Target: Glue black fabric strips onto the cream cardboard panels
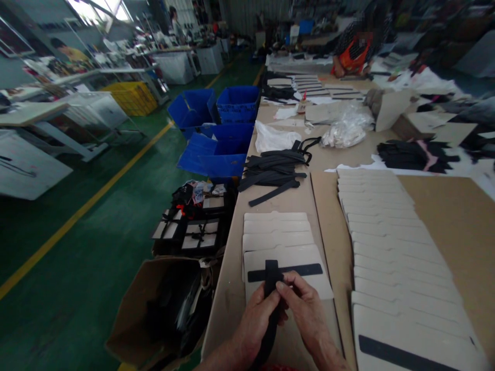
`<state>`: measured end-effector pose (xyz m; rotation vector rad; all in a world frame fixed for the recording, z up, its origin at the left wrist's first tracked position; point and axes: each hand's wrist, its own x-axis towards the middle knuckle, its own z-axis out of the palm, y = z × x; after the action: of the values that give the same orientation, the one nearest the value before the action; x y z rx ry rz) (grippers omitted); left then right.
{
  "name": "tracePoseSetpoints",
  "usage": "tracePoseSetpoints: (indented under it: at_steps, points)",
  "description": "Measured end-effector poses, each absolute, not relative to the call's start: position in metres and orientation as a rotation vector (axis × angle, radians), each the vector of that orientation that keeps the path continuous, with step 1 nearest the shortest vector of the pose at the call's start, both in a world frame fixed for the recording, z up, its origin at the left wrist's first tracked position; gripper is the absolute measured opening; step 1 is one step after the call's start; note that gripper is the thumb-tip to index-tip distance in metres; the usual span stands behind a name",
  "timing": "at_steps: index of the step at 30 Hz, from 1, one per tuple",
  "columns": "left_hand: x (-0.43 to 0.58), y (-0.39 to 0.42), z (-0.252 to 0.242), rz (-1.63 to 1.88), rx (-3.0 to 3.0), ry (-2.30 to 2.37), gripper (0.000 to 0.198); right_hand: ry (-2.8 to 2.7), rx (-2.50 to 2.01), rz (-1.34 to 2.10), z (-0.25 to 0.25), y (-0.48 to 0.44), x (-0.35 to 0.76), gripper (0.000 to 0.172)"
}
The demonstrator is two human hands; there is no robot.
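Both my hands meet over a short stack of overlapping beige boards [284, 236] at the table's near edge. My left hand [257, 312] is closed around a black fabric strap [271, 273], whose tail hangs down toward me. The thumb and fingers of my right hand [303, 304] pinch the same strap near its upper part. Under the strap's upper end, a flat black strip [305, 269] lies across the front board. Farther up the table rests a pile of similar black straps [270, 167].
A long fanned row of beige boards [394, 268] lies to the right. Blue bins [237, 103], an open cardboard box [131, 309] and tied board bundles [201, 234] stand left of the table. Plastic bags [348, 126] lie farther back. A person in an orange apron [353, 54] works at the far end.
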<state>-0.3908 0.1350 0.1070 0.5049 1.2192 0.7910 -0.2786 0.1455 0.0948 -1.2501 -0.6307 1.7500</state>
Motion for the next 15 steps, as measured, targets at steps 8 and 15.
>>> tracePoseSetpoints:
  at_steps: [8,15]
  points:
    - [-0.409,0.125,0.112,0.675,0.717,1.256,0.057,-0.169,-1.111,1.862,0.083,0.13,-0.285,0.039]
    - [-0.448,0.139,0.131,0.668,0.819,1.608,0.05,-0.3,-1.126,1.672,0.094,0.179,-0.256,0.028]
